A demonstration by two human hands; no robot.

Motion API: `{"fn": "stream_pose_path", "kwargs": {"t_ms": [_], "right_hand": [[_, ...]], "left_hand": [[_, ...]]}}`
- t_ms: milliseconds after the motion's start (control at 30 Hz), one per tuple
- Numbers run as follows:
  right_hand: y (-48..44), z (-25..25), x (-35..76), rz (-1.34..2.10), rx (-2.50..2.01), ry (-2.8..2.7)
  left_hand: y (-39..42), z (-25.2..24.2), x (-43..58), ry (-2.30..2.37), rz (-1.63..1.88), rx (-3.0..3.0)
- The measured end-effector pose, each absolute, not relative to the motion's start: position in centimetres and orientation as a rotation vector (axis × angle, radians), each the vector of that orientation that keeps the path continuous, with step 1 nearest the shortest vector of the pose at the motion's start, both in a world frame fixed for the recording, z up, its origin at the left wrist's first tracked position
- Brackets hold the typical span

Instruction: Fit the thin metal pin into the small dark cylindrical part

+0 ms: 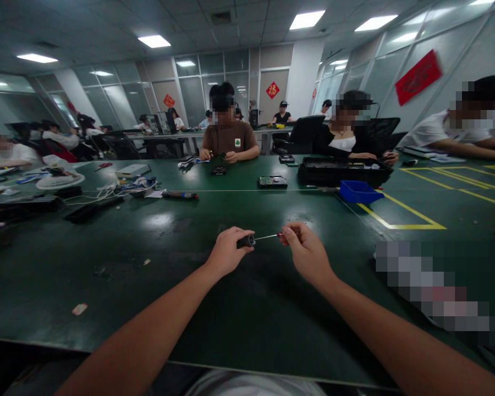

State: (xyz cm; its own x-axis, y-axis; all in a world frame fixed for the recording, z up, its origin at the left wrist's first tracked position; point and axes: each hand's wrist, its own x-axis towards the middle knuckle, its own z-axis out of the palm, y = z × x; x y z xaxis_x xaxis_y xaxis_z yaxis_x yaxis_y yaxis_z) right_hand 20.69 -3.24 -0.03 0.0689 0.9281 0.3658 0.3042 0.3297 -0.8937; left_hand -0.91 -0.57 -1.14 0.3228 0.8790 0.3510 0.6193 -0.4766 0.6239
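Above the green table my left hand (226,252) is closed around a dark, short cylindrical part (246,241), with its round end facing right. My right hand (307,252) grips the reddish handle of a thin screwdriver (267,237). The metal shaft points left, and its tip meets the round end of the part; I cannot tell whether it sits inside or only touches. My fingers hide most of the handle and the rear of the dark part.
Ahead lie a circuit-board device (272,181), a black casing (342,171) and a blue bin (359,192). To the left are a dark rod-shaped tool (180,195), cables and a white round part (60,179). Co-workers sit across the green table (169,319). A pixelated object (433,291) lies right.
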Motion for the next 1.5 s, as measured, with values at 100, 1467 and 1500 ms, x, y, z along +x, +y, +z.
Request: {"fn": "stream_pose_path", "kwargs": {"t_ms": [100,1467,1500], "right_hand": [[-3.2,0.1,20.9,0.653,-1.239,-1.472],[-3.4,0.6,21.2,0.595,-1.243,-1.408],[-3.3,0.5,21.2,0.593,-1.239,-1.408]], "left_hand": [[-0.4,-1.3,-1.0,1.345,0.935,2.208],[-0.6,-1.5,0.4,1.379,0.797,2.287],[-0.6,-1.5,0.5,1.407,0.761,2.325]]}}
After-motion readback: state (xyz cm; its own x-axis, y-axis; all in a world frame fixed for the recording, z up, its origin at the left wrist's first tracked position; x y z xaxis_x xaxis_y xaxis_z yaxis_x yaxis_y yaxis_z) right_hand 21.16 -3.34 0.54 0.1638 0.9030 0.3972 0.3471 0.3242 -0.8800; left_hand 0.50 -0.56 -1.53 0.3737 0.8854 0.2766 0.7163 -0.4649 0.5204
